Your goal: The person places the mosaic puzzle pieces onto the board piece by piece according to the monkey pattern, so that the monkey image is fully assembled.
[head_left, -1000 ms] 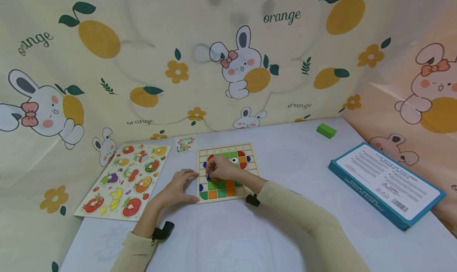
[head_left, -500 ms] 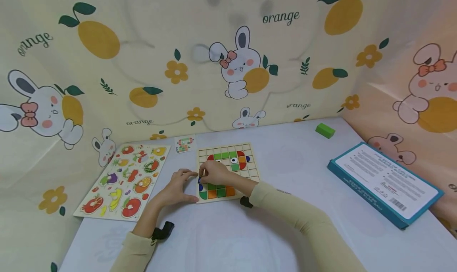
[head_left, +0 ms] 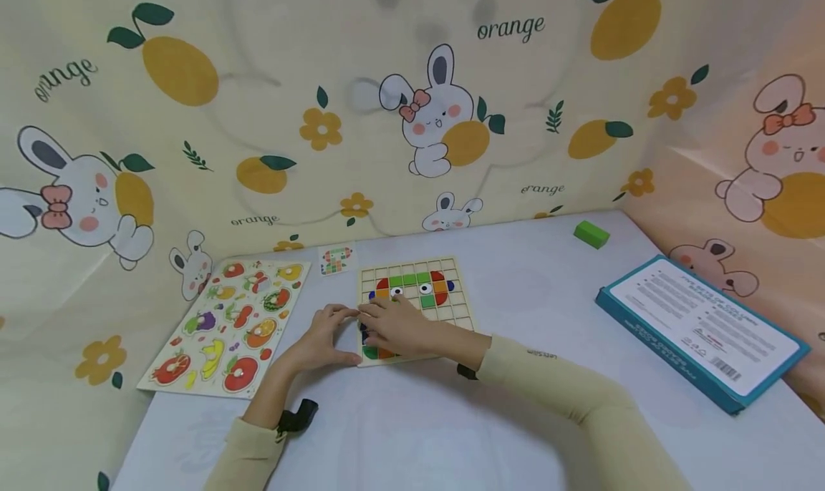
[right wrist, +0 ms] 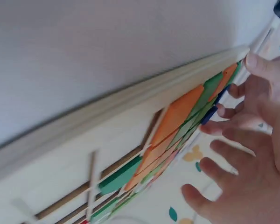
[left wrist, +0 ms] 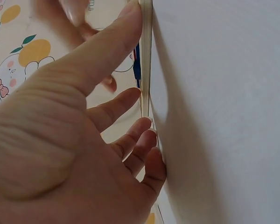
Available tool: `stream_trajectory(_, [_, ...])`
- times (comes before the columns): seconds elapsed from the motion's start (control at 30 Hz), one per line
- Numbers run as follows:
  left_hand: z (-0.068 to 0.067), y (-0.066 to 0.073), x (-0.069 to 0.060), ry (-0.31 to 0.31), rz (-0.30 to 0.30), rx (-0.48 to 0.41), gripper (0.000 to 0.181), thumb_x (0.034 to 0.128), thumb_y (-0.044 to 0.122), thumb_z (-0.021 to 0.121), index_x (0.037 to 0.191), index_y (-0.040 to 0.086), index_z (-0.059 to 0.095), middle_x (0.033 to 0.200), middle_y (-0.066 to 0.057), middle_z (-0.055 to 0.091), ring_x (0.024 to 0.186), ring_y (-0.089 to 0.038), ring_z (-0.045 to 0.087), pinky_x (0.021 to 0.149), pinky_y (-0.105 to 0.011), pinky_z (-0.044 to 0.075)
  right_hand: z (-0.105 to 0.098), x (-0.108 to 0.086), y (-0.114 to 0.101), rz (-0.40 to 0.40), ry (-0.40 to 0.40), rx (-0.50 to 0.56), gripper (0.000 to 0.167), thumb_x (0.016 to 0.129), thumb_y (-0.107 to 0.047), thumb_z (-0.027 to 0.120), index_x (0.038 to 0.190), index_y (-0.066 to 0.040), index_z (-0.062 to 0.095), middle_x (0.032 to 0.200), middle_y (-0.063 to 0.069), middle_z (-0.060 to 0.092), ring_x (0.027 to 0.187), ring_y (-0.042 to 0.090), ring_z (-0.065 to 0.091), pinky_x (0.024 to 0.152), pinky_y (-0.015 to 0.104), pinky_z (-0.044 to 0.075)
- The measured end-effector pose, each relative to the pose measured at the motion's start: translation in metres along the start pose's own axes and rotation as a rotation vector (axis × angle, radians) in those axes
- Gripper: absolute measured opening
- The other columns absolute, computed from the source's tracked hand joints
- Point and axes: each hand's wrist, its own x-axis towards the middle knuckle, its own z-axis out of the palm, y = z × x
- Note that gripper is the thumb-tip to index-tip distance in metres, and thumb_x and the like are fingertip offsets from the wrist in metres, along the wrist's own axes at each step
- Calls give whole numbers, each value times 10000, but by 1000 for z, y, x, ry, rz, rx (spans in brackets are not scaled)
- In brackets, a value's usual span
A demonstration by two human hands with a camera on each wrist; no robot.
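Observation:
A wooden grid board (head_left: 460, 312) lies on the white table, with coloured tiles forming a pattern with two eye pieces. My left hand (head_left: 322, 342) rests at its left edge, thumb and fingertips touching the side with the fingers loosely bent. Over the board's lower left part, my right hand (head_left: 407, 328) spreads its fingers and covers several tiles. In the right wrist view, dark blue pieces (right wrist: 209, 115) sit at the board's left edge beside the right hand's fingers. Nothing shows pinched in that hand. Whether its fingertips press a tile cannot be told.
A fruit puzzle board (head_left: 145, 385) lies to the left. Behind the grid board is a small pattern card (head_left: 336, 260). On the right are a teal-edged box (head_left: 702, 330) and a green block (head_left: 591, 234). A printed curtain (head_left: 361, 47) backs the table.
My right hand has moved left with a small dark blue piece, let go of it near the board's left edge, and spread its fingers. The left hand stays at the edge.

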Motion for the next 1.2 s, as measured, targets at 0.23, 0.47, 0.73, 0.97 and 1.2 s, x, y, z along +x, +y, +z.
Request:
stream_trajectory(0.23, [-1, 1, -3, -6, 0, -8, 850, 735, 373, 889, 1432, 86, 495, 1442, -211, 362, 1320, -418, 295, 1064, -663, 311, 12, -18, 6, -73, -120, 57, 665, 1042, -579, 300, 1583, -193, 292, 1645, -41, 213, 1519, 267, 145, 1154, 648, 179])
stream_trajectory(0.47, [-2, 3, -3, -2, 13, -17, 848, 738, 374, 887, 1432, 81, 497, 1443, -210, 364, 1321, -417, 299, 1068, -657, 311, 12, -16, 11, -101, -97, -11, 667, 1034, -597, 300, 1561, -192, 353, 1624, -34, 272, 1507, 270, 199, 1149, 645, 203])
stream_trajectory(0.73, [-1, -1, 0, -9, -4, -15, 850, 737, 390, 885, 1435, 99, 497, 1454, -201, 356, 1335, -411, 286, 1078, -658, 301, 9, -14, 10, -134, -67, -122, 658, 1029, -601, 325, 1540, -193, 403, 1596, -23, 346, 1481, 279, 272, 1150, 596, 262])
stream_trajectory(0.97, [-1, -1, -1, -6, -8, -18, 847, 734, 383, 888, 1431, 98, 501, 1449, -199, 363, 1330, -412, 291, 1074, -661, 304, 16, -11, 16, -130, -75, -47, 642, 1039, -590, 290, 1547, -208, 386, 1621, -44, 285, 1507, 278, 199, 1158, 595, 242])
stream_trajectory(1.2, [2, 0, -3, -10, -29, -19, 845, 739, 381, 886, 1439, 110, 498, 1457, -184, 365, 1346, -405, 281, 1083, -663, 297, 16, -13, 25, -112, -104, 128, 587, 1072, -507, 271, 1578, -212, 298, 1649, -59, 183, 1531, 264, 70, 1185, 611, 106])
